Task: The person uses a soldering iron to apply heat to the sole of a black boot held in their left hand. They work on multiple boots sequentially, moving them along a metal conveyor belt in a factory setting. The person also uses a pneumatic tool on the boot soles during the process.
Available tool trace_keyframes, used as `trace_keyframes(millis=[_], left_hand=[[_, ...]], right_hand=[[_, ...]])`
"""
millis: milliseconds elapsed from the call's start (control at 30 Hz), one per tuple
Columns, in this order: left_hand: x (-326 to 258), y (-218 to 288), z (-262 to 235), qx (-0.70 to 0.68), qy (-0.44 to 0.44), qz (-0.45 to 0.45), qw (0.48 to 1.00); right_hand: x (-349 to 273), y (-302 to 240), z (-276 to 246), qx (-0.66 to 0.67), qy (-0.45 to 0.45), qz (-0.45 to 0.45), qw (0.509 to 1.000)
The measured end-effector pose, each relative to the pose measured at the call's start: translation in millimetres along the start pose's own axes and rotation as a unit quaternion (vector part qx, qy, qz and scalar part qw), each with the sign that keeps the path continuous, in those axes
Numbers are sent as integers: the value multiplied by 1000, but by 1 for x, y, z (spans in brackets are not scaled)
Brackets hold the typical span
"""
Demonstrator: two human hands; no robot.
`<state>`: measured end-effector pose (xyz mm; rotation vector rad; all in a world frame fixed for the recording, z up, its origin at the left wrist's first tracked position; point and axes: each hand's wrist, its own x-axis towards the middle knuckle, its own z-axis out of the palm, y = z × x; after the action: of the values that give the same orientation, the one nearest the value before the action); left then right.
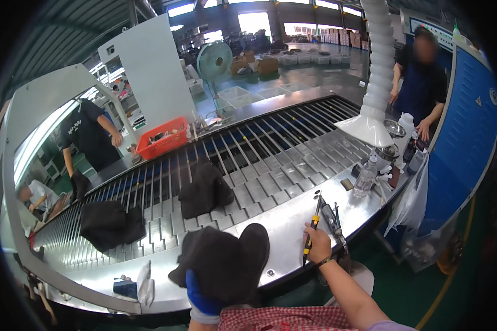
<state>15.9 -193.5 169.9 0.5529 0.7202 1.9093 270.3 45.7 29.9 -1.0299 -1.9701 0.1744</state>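
Observation:
My left hand [196,295], in a blue glove with a pale cuff, is closed on a black boot [218,265]. The boot lies tilted at the table's near edge, its dark sole [255,243] toward the right; most of the gloved fingers are hidden by it. To the right, my bare right hand [317,244] is wrapped round a slim yellow-and-black handled tool [313,225], whose thin shaft points up and away. Just beyond that hand lies a metal air tool [332,218] with a hose fitting.
Dark boots [204,190] rest on the slatted metal conveyor [265,187]. A red basket [163,138] sits at its far side. Clear bottles [365,179] and a white duct [373,124] are at right. A phone [125,288] lies front left. Co-workers [422,77] stand across and right.

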Motion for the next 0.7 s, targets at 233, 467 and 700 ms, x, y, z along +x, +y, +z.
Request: trace_keyframes(millis=[233, 467, 700], left_hand=[[89, 46, 30, 23, -6, -15, 1000], [238, 32, 112, -33, -242, -35, 969], [419, -64, 125, -37, -230, 113, 966]], right_hand=[[-2, -4, 2, 24, 14, 1, 1000], [-1, 3, -3, 56, 22, -32, 998], [3, 2, 1, 65, 74, -69, 993]])
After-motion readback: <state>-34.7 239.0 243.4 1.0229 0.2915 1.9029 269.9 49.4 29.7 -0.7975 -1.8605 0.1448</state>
